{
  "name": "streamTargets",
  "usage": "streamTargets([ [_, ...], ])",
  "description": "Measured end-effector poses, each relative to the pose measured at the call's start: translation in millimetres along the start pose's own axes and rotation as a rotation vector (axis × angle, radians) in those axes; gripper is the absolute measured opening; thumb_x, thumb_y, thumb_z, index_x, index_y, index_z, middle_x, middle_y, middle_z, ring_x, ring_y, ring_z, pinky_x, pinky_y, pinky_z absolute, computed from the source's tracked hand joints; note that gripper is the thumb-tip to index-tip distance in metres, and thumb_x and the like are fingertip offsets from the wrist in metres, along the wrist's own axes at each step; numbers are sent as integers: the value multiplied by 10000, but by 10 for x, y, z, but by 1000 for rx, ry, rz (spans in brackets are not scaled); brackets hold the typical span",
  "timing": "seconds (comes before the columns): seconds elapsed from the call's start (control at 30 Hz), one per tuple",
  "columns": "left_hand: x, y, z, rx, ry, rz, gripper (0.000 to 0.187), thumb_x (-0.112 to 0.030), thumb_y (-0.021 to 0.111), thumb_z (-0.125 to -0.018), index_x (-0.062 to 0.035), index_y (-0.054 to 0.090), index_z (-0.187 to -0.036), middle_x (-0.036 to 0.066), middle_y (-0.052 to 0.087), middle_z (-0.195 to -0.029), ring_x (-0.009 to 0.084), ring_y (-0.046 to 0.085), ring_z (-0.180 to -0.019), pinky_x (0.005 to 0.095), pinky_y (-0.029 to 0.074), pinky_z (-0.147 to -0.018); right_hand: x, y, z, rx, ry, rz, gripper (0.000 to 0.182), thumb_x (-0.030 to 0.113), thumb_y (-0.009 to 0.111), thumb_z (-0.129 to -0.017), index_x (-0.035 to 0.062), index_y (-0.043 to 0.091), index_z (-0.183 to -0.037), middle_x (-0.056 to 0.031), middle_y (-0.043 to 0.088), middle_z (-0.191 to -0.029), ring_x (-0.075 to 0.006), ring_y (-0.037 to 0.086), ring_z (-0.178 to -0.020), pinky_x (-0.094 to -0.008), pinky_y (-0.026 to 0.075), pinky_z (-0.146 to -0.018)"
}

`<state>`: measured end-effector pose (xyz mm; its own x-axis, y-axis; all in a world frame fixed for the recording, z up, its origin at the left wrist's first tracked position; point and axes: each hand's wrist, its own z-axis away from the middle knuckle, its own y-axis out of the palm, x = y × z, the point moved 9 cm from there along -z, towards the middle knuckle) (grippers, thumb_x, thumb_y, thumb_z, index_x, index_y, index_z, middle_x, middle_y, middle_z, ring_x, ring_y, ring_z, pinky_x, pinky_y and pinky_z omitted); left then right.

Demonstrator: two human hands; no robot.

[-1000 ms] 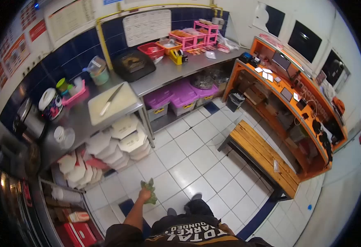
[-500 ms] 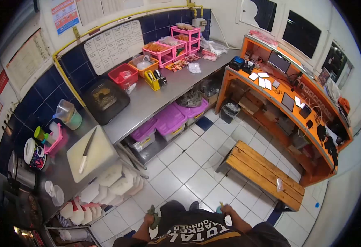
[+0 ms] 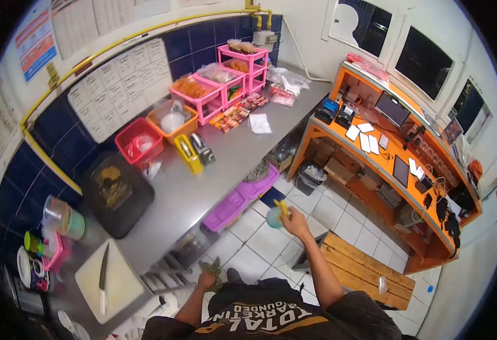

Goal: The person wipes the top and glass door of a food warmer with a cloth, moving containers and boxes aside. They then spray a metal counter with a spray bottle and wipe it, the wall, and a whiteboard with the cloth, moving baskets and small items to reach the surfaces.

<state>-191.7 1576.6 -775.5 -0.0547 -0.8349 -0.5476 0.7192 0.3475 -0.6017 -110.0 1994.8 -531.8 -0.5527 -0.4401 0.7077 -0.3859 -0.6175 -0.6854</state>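
My right hand is raised in front of me, its fingers closed on the yellow top of a spray bottle with a pale teal body. Low down, near my body, my left hand grips a crumpled green cloth. The steel counter runs ahead and to the left of both hands. On it are a black tray, a yellow tape dispenser, and red and orange baskets. A knife lies on a white cutting board at the left.
A wooden bench stands to the right, before an orange desk with a monitor and papers. Pink racks stand at the counter's back. Purple-lidded boxes and a bin are below.
The view has moved closer to the counter. My right hand has risen forward with the spray bottle, which now shows more fully. My left hand still holds the cloth.
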Motion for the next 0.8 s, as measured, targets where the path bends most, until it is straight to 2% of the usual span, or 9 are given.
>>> streamTargets([
  [0.03, -292, -54, -124, 104, 52, -133, 491, -309, 519, -848, -66, 529, -1273, 254, 617, -1146, 440, 567, -1085, 514, 443, -913, 272, -65, -221, -46, -80, 28, 463, 349, 620, -826, 38, 573, -1165, -252, 661, -982, -419, 633, -949, -458, 496, -819],
  [0.07, -576, -169, -272, 49, 156, -75, 495, -311, 531, -841, -66, 528, -1271, 254, 611, -1156, 432, 561, -1102, 504, 437, -928, 485, -75, -464, -66, -126, 5, 453, 351, 617, -827, 48, 576, -1161, -253, 658, -971, -417, 636, -933, -463, 496, -804],
  [0.17, -913, -151, -931, 112, 230, -87, 484, -303, 541, -842, -71, 531, -1266, 257, 600, -1173, 424, 551, -1123, 490, 427, -951, 1296, -205, -1085, -108, -220, -15, 423, 366, 614, -826, 71, 598, -1130, -251, 660, -936, -413, 643, -899, -475, 496, -782],
  [0.27, -1856, -462, -1064, 42, 260, -33, 480, -276, 557, -843, -66, 523, -1273, 255, 597, -1182, 423, 548, -1128, 478, 429, -952, 1829, -96, -1714, -53, -273, -42, 418, 375, 617, -820, 70, 612, -1106, -234, 672, -895, -411, 647, -878, -487, 498, -775],
  [0.33, -2355, -484, -1257, -7, 453, 115, 461, -224, 561, -861, -53, 506, -1285, 239, 615, -1156, 396, 575, -1107, 449, 443, -934, 2126, 23, -2141, -17, -329, 57, 413, 390, 651, -803, 86, 628, -1082, -168, 681, -825, -355, 665, -806, -444, 512, -723],
  [0.43, -3200, -801, -1097, 45, 334, 244, 422, -174, 554, -886, -39, 500, -1282, 234, 622, -1139, 362, 594, -1095, 418, 451, -918, 2403, 294, -2689, 75, -389, 70, 408, 398, 649, -788, 94, 649, -1061, -169, 689, -837, -360, 667, -818, -461, 514, -738],
  [0.57, -3836, -963, -1252, 45, 222, 283, 406, -151, 543, -906, -36, 495, -1292, 237, 616, -1142, 340, 594, -1101, 401, 443, -929, 2725, 641, -3174, 174, -496, 64, 333, 357, 628, -789, 83, 678, -972, -213, 681, -875, -387, 660, -851, -482, 515, -755],
  [0.63, -4097, -1065, -1346, -29, 369, 425, 428, -147, 548, -910, -39, 476, -1318, 234, 607, -1175, 341, 581, -1127, 409, 428, -957, 2804, 839, -3365, 243, -534, 137, 303, 341, 625, -781, 85, 684, -931, -197, 685, -878, -376, 664, -847, -485, 518, -753],
  [0.8, -4533, -1296, -1595, -110, 331, 380, 443, -160, 565, -912, -45, 473, -1330, 224, 598, -1216, 363, 569, -1137, 412, 421, -971, 2819, 1075, -3715, 342, -550, 195, 315, 380, 617, -794, 125, 666, -972, -154, 690, -883, -349, 668, -851, -480, 515, -737],
])
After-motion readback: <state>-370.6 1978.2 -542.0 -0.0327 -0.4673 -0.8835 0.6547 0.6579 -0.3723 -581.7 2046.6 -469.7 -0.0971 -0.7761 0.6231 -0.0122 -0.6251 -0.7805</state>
